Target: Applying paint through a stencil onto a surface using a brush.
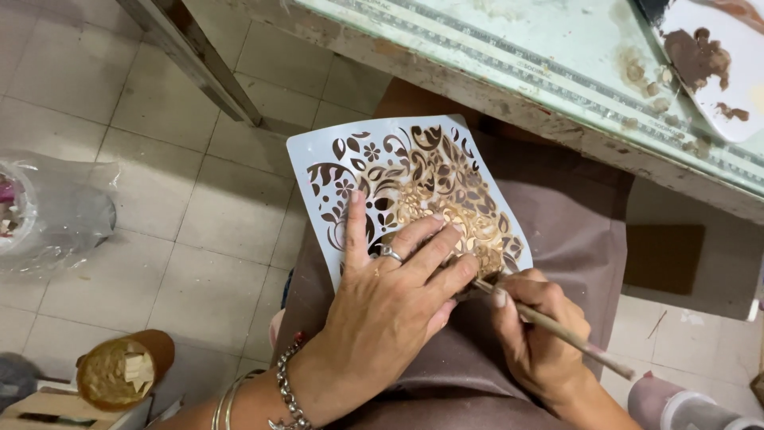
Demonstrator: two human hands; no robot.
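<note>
The tiled floor (pixel 199 215) fills the left of the view, and a paint-stained table (pixel 509 72) runs across the top right, with a white palette (pixel 716 72) smeared brown on its far end. A brown apron (pixel 573 231) covers the person's lap below the table edge. On the lap lies a pale blue stencil (pixel 318 159) cut with leaves and flowers; gold paint already shows through its right half, while the left cut-outs look dark and unpainted. What lies under the stencil cannot be made out.

The left hand (pixel 390 310) lies flat and spread on the stencil, fingers splayed, pressing it down rather than gripping it; a ring and wrist bracelets show. The right hand (pixel 537 334) is closed around a thin brush (pixel 557 330), pinched between thumb and fingers like a pen, its tip hidden under the left fingers at the stencil's lower right edge.

The step in hand looks like dabbing gold through the cut-outs. The next move probably calls for keeping the stencil pinned without slip, and shifting the left fingers clear before the brush works leftward.

On the floor at lower left sits a round pot (pixel 119 370) of gold paint, and a clear plastic bag (pixel 56 211) lies at the left edge.
</note>
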